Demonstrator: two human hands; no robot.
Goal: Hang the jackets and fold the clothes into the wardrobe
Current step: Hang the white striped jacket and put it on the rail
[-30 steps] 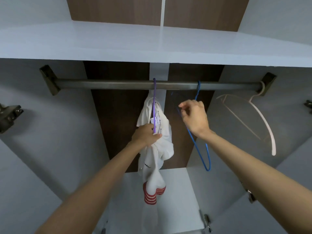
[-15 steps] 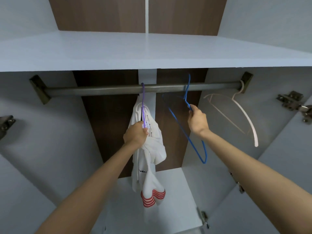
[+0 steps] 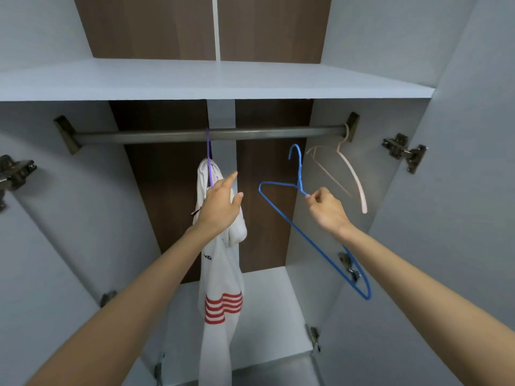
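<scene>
Cloth hangs from the middle of the dark metal rail: we see one white jacket bunched on a thin purple hanger, whose hook sits over the rail. The jacket looks crumpled rather than spread. It is gathered into a narrow column beneath the rail, with folds bulging near its top, a small dark mark partway down and red stripes across a lower panel. Its hem runs out of our view at the bottom.

The left hand is below the rail, in front of the jacket's upper part. It is released, with fingers straight and the forefinger pointing up; we cannot tell whether the palm touches the cloth. The right hand, below the rail and to the right of the jacket, pinches a blue wire hanger just under its twisted neck. That hanger's hook is just beneath the rail and apart from it, and its triangle slants down toward us.

At the rail's right end we see a pale pink hanger hooked on. Above the rail runs a white shelf; well below it lies the wardrobe's white floor panel.
</scene>
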